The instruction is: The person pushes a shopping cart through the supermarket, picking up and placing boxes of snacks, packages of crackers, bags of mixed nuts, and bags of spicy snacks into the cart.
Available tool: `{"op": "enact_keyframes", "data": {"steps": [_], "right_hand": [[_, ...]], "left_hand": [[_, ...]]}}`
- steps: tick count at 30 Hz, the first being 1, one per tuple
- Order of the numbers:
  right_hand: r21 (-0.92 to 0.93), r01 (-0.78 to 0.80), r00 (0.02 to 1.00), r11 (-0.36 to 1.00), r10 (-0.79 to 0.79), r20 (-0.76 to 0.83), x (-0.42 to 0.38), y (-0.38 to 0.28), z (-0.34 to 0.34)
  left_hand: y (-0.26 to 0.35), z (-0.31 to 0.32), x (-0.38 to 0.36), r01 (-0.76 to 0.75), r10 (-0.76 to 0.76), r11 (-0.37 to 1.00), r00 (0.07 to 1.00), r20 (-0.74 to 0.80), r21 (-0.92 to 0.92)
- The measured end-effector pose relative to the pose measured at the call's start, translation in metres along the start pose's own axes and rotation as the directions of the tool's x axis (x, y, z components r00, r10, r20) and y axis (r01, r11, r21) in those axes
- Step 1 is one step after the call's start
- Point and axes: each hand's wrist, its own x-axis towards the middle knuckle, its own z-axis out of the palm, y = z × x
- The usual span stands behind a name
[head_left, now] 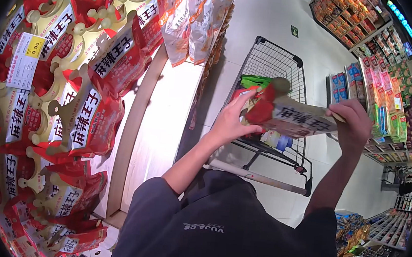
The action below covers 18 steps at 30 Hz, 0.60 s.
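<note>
A red and cream snack bag [296, 118] with large dark lettering is held between my two hands, above the shopping cart. My left hand [231, 123] is closed on its left end, thumb below and fingers above. At the opposite end my right hand [352, 124] grips the bag's edge, its fingers curled over. Under the bag stands the black wire shopping cart [291, 70], its basket partly hidden. Inside lie a green package [254, 80] and a blue and white item [281, 142], whose kinds I cannot make out.
On the left rises a display of similar red snack bags [109, 50] with a price tag [25, 61]. White and orange bags [192, 18] hang beyond a pale shelf ledge [160, 119]. Stocked shelves [385, 96] line the right, across the tiled floor [271, 16].
</note>
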Motion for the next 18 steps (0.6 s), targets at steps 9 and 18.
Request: {"op": "enact_keyframes", "data": {"steps": [9, 18], "right_hand": [[0.235, -0.02, 0.995, 0.972, 0.043, -0.092, 0.059, -0.034, 0.098], [0.217, -0.785, 0.618, 0.58, 0.708, 0.343, -0.174, 0.034, 0.23]], "left_hand": [[-0.044, -0.087, -0.044, 0.367, -0.486, 0.87, 0.75, -0.449, -0.328], [-0.216, -0.159, -0.06, 0.39, -0.431, 0.87, 0.308, -0.848, -0.301]]}}
